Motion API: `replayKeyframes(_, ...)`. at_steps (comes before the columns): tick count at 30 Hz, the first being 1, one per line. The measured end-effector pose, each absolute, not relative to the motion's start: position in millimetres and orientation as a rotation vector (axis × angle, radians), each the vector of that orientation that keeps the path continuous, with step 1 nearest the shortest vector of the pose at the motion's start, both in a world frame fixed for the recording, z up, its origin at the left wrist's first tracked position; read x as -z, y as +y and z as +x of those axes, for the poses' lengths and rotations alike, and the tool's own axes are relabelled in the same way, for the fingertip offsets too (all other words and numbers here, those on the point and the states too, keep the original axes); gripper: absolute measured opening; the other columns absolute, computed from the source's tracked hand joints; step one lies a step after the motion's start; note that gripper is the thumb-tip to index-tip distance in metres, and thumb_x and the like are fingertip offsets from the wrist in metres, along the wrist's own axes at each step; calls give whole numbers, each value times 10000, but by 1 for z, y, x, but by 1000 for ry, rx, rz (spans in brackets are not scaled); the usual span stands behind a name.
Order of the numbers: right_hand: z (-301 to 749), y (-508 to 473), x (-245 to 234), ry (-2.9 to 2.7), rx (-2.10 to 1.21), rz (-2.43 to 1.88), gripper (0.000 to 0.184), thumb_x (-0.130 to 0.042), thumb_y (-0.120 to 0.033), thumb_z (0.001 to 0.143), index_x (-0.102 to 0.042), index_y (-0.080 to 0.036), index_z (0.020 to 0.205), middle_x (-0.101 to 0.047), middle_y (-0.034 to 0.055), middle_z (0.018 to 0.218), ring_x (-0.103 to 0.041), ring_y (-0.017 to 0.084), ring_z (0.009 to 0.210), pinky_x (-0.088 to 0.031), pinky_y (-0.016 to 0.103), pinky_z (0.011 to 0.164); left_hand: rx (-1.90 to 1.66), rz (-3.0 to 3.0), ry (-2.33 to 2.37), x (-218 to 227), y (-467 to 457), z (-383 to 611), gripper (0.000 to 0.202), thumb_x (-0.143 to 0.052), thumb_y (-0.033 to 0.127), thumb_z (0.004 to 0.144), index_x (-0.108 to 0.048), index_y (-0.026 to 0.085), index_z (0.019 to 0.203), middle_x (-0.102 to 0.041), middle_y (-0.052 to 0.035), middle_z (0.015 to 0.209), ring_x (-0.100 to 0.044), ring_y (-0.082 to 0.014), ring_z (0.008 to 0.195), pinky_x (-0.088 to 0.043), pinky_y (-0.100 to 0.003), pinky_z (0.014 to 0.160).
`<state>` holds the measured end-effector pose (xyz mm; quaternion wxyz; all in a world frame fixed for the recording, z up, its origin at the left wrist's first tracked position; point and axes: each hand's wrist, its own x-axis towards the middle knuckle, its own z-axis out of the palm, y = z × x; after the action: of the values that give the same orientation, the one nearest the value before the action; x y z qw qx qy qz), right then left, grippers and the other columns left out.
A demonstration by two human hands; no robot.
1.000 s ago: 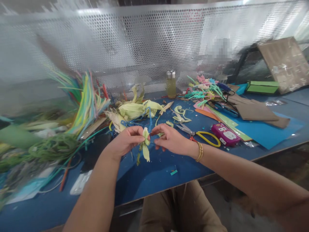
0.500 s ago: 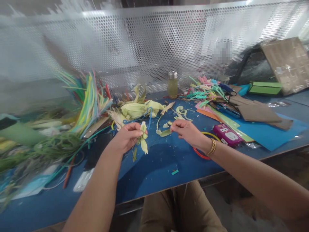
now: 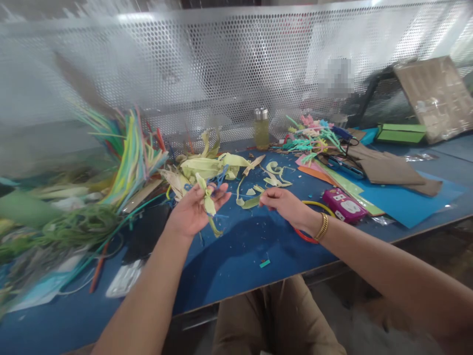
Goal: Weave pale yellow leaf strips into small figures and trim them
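Observation:
My left hand (image 3: pixel 191 211) is turned palm up with its fingers partly spread, and a small folded piece of pale green corn husk (image 3: pixel 209 203) rests in it under the thumb. Blue string (image 3: pixel 221 176) shows behind and beside those fingers. My right hand (image 3: pixel 278 201) is pinched, thumb against forefinger; a thin strand seems to run towards it from the left hand, but what sits in the pinch is too small to make out. Cut husk strips (image 3: pixel 252 201) lie just left of the right fingertips. Behind my left hand is a heap of corn husks (image 3: pixel 199 167).
A purple power adapter (image 3: pixel 344 204) and a red and yellow cable ring (image 3: pixel 306 235) lie at right, near blue paper (image 3: pixel 399 202) and cardboard (image 3: pixel 391 171). A capped bottle (image 3: pixel 261 130) stands before the perforated metal screen (image 3: pixel 236 69). Coloured strips (image 3: pixel 127 162) and green twine (image 3: pixel 83 221) crowd the left.
My left hand has turned palm up and its fingers have spread, with the husk piece now tilted in it. My right hand stays pinched in nearly the same place.

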<state>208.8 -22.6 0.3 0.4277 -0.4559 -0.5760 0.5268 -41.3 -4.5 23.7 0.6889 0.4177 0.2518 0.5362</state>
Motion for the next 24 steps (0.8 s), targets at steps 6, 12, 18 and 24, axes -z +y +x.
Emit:
replayKeyframes(6, 190, -22, -25, -941, -1735, -603, 192, -556, -297, 877, -452, -199, 749, -609, 10, 866, -577, 124, 802, -461, 271, 725, -1016, 919, 727, -14, -4, -30, 212, -780, 157, 665, -606, 144, 783, -659, -30, 766, -634, -119, 672, -521, -188, 575)
replayKeyframes(12, 171, -8, -25, -926, -1737, -658, 257, -480, -187, 884, -324, -210, 681, -280, -90, 513, -255, 69, 439, -318, 196, 461, -808, 1047, 791, -10, -12, -14, 272, -813, 200, 650, -552, 138, 699, -656, -43, 688, -625, -114, 649, -476, -163, 576)
replayKeyframes(18, 170, 6, -13, -1023, -1620, -834, 289, -506, -216, 841, -275, -216, 667, -230, -102, 505, -170, 57, 425, -176, 176, 410, -711, 1113, 869, -8, -9, -6, 292, -812, 215, 636, -531, 149, 680, -649, -38, 649, -581, -97, 565, -391, -160, 500)
replayKeyframes(24, 168, 13, -13, -1112, -1512, -941, 273, -476, -187, 820, -268, -214, 646, -233, -103, 490, -176, 48, 399, -172, 167, 396, -697, 1111, 904, -8, -4, -7, 321, -833, 217, 592, -530, 151, 677, -632, -28, 641, -581, -107, 564, -368, -175, 496)
